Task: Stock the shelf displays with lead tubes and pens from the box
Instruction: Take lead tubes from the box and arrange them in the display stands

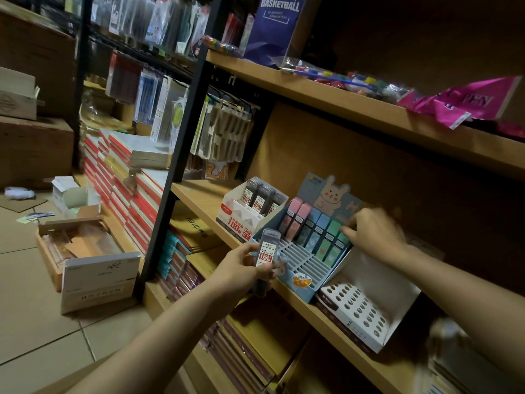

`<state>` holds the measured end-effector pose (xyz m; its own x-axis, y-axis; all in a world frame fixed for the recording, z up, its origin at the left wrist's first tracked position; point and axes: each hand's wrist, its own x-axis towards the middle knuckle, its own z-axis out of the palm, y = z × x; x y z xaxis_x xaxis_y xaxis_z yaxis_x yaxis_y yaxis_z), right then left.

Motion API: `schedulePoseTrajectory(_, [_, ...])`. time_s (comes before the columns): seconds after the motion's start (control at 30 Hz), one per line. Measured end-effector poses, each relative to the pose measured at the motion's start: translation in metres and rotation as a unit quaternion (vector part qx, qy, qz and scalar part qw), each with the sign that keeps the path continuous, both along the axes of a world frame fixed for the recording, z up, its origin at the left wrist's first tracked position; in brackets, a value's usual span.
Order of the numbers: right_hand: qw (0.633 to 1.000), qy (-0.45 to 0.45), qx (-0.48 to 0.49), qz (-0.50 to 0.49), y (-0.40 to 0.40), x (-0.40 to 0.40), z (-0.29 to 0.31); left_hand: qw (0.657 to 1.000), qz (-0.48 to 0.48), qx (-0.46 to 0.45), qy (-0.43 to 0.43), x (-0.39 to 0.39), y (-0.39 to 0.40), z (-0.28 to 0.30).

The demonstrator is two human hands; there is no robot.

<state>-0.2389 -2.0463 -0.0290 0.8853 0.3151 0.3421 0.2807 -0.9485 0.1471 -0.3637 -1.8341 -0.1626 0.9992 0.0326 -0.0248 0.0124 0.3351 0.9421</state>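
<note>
White display carton: a white cardboard display carton with a red front label (238,220) stands near the front edge of the wooden middle shelf (199,194), at the left of the displays. Three grey lead tubes (262,198) stand upright in its back row; the front pockets hold nothing. The label reads "100" and "HB 0.7".
Blue display tray: a light blue slotted cardboard tray with a cartoon rabbit backboard (301,258) sits just right of the white carton, touching it. Its back rows hold flat pastel lead cases, pink, blue and green (314,227), leaning back with their long axes running up toward the backboard. The front slots are vacant.
Pen stand: a white stand pierced with round holes (360,308) sits at the shelf's front edge, right of the blue tray; no pens stand in the holes.
Held tube: a grey translucent lead tube with a red and white label (265,251) is in front of the shelf edge, before the blue tray, long axis near upright, cap end up. Its label reads "0.7", "HB" and "100".
Left hand: the left hand (241,271) grips the held tube, fingers and thumb curled round its lower half.
Right hand: the right hand (375,231) rests on the green cases at the right end of the blue tray, fingers bent down onto their tops; whether it pinches one I cannot tell.
Floor box: an open brown cardboard box with a white flap (85,251) lies on the tiled floor by the shelf's left post; its contents are unclear.
Upper shelf: a dark blue bag (272,27) reads "BASKETBALL".
</note>
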Motion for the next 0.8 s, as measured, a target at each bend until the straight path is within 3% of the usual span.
schedulePoseTrajectory(0.1, [0.999,-0.029,-0.013,0.021,0.000,-0.006,0.000,0.999,0.000,-0.031,-0.013,-0.002,0.000,0.000])
schedulePoseTrajectory(0.17, [0.990,-0.090,0.022,0.107,0.005,-0.015,-0.001,0.998,0.004,-0.060,-0.024,-0.004,0.001,0.002])
schedulePoseTrajectory(0.2, [0.982,-0.078,0.068,0.158,0.011,-0.022,-0.001,0.998,0.008,-0.055,-0.030,-0.005,0.001,0.003])
schedulePoseTrajectory(0.27, [0.959,0.044,0.172,0.219,0.032,-0.040,-0.003,0.998,0.023,-0.036,-0.042,-0.007,0.003,0.007])
schedulePoseTrajectory(0.37, [0.891,0.226,0.309,0.242,0.065,-0.061,-0.015,0.997,0.042,-0.015,-0.055,-0.009,0.004,0.010])
schedulePoseTrajectory(0.4, [0.879,0.244,0.329,0.243,0.074,-0.065,-0.019,0.998,0.037,-0.005,-0.059,-0.010,0.005,0.011])
schedulePoseTrajectory(0.5, [0.899,0.210,0.304,0.233,0.094,-0.064,-0.017,0.997,0.040,0.021,-0.069,-0.011,0.008,0.015])
schedulePoseTrajectory(0.6, [0.903,0.140,0.346,0.211,0.097,-0.041,0.010,0.974,0.140,0.159,-0.081,-0.004,0.019,0.018])
schedulePoseTrajectory(0.7, [0.905,0.039,0.383,0.180,0.100,-0.011,0.038,0.889,0.216,0.384,-0.126,0.006,0.032,0.017])
schedulePoseTrajectory(0.8, [0.917,0.004,0.352,0.185,0.115,0.013,0.041,0.839,0.196,0.481,-0.160,0.021,0.037,0.015])
